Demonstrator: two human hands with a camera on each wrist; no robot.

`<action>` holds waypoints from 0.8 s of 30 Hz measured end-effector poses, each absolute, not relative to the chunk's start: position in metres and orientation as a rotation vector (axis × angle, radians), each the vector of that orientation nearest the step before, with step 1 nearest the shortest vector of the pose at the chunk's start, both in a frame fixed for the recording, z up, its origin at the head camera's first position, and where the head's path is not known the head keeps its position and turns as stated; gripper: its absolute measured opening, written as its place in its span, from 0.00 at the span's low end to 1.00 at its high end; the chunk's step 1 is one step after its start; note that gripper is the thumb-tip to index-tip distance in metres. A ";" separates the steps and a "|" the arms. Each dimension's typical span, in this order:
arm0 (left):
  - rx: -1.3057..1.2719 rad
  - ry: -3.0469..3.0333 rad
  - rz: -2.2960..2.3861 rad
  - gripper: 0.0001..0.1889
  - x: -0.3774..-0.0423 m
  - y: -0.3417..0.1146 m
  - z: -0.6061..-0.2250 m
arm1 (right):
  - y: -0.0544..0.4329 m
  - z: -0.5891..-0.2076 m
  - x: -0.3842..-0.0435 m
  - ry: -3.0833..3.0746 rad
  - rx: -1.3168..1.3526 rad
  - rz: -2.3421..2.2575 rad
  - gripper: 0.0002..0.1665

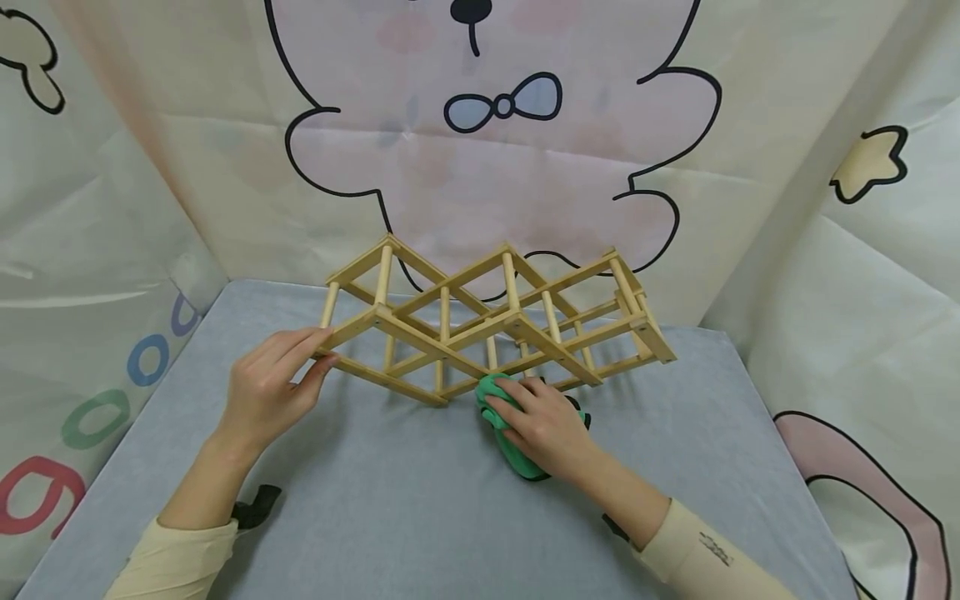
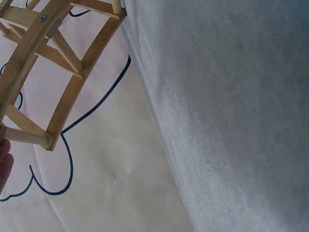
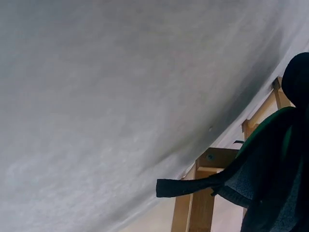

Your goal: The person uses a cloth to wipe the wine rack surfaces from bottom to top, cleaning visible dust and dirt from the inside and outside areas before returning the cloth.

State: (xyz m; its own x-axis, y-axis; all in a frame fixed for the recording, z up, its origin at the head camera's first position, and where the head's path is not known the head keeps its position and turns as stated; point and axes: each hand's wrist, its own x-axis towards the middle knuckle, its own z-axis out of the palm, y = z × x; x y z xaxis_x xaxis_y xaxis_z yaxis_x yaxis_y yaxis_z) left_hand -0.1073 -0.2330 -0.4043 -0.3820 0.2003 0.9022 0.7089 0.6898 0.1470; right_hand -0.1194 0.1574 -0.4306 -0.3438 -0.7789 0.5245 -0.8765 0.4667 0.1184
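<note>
A wooden accordion-style folding rack (image 1: 382,313) of slats and dowels stands stretched out across the table. My left hand (image 1: 262,387) pinches its left end between thumb and fingers; only fingertips (image 2: 5,164) show at the edge of the left wrist view, beside the rack (image 2: 69,96). Against the rack's lower front, my right hand (image 1: 551,429) grips a bunched green cloth item with black edging (image 1: 513,454). In the right wrist view this item (image 3: 270,169) looks mostly dark, with a strap sticking out, and the rack (image 3: 203,208) shows behind it. Its exact kind is unclear.
The table (image 1: 420,525) has a grey-blue cloth cover. Printed fabric walls enclose it: a back sheet (image 1: 495,167) with a bear and bow tie, plus left (image 1: 90,250) and right (image 1: 862,300) sheets. A black strap (image 1: 258,507) hangs at the left wrist.
</note>
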 end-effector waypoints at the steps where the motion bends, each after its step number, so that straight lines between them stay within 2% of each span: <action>1: -0.707 -1.920 -0.657 0.18 -0.108 -0.233 -0.404 | 0.156 -0.431 -0.119 -2.194 1.371 0.242 0.35; 24: -0.708 -1.926 -0.658 0.18 -0.109 -0.234 -0.406 | 0.109 -0.448 -0.118 -2.250 1.348 0.004 0.23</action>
State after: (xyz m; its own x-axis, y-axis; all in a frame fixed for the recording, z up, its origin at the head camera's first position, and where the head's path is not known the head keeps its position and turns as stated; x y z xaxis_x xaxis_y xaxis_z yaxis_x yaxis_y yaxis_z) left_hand -0.1090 -0.2337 -0.4060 -0.3836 0.2011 0.9013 0.7104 0.6879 0.1489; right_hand -0.1182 0.1088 -0.4478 -0.3752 -0.8229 0.4267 -0.8245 0.5067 0.2520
